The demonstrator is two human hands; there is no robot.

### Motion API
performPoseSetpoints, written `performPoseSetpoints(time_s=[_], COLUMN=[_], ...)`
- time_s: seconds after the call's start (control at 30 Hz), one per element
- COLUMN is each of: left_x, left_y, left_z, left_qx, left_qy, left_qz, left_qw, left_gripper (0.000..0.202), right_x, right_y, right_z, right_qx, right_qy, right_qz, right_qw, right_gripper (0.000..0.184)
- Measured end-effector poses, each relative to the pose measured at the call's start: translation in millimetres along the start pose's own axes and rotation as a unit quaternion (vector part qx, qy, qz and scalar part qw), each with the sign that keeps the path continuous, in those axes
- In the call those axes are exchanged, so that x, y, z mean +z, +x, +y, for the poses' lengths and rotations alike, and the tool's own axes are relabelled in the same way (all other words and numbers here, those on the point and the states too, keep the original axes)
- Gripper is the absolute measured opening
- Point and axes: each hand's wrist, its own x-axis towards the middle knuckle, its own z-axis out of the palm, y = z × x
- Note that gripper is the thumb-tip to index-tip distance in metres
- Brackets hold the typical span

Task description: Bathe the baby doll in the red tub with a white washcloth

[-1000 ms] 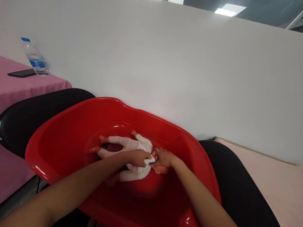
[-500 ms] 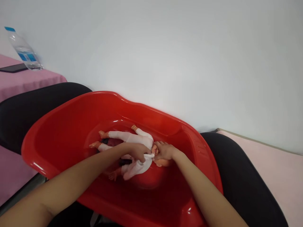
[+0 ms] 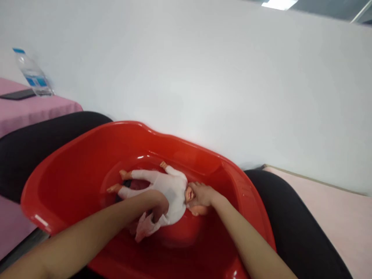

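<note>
A baby doll (image 3: 168,190) in a white one-piece suit lies on its back in a red plastic tub (image 3: 72,170), feet to the left and head to the right. My left hand (image 3: 158,207) is closed on the doll's near arm and sleeve, low on its side. My right hand (image 3: 202,194) cups the doll's head, fingers wrapped over the face and chin. Both forearms reach in from the bottom edge.
The tub rests across two black chairs (image 3: 35,143), one on each side. A white partition wall (image 3: 203,77) stands right behind it. At far left a pink-covered table (image 3: 26,108) carries a water bottle (image 3: 31,73) and a dark phone (image 3: 17,94). A pale pink surface (image 3: 325,197) lies at right.
My left hand has slid from the doll's collar down to its near arm and sleeve. The doll's chest now shows uncovered. My right hand stays on the head.
</note>
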Motion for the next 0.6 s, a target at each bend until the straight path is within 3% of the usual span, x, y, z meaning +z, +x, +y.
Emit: performPoseSetpoints(time_s=[0.03,0.07,0.17,0.23,0.33,0.43,0.53,0.6], left_x=[-15.3,-31.0,-66.9,-76.1,-73.7,-61.0,-37.8,-15.8], left_y=[-9.5,-19.6,-43.3,-47.1,-36.4,-18.9,-0.2,13.9], left_z=[2.7,6.2,16.6,19.4,16.6,13.4,15.3,16.0], left_qx=[0.018,0.047,0.163,0.177,0.143,0.098,0.027,-0.009], left_qy=[-0.020,-0.045,-0.163,-0.250,-0.354,-0.394,-0.323,-0.193], left_qz=[-0.042,-0.027,0.181,0.279,0.330,0.353,0.366,0.383], left_qw=[0.999,0.998,0.956,0.910,0.863,0.843,0.872,0.903], left_gripper=[0.029,0.035,0.043,0.035,0.020,0.023,0.030,0.037], right_x=[1.1,2.4,6.1,7.6,7.5,3.8,-3.3,-8.8], right_y=[0.1,0.9,7.3,11.9,14.2,13.5,12.9,12.1], right_z=[0.1,0.1,-1.9,-4.5,-6.6,-3.9,1.9,5.0], right_qx=[-0.019,-0.049,-0.175,-0.224,-0.206,-0.119,-0.039,0.008], right_qy=[0.008,0.021,0.119,0.218,0.265,0.214,0.188,0.178], right_qz=[0.006,0.013,0.067,0.089,0.140,0.230,0.312,0.350], right_qw=[1.000,0.998,0.975,0.946,0.931,0.942,0.930,0.920], right_gripper=[0.071,0.075,0.096,0.080,0.029,0.014,0.011,0.014])
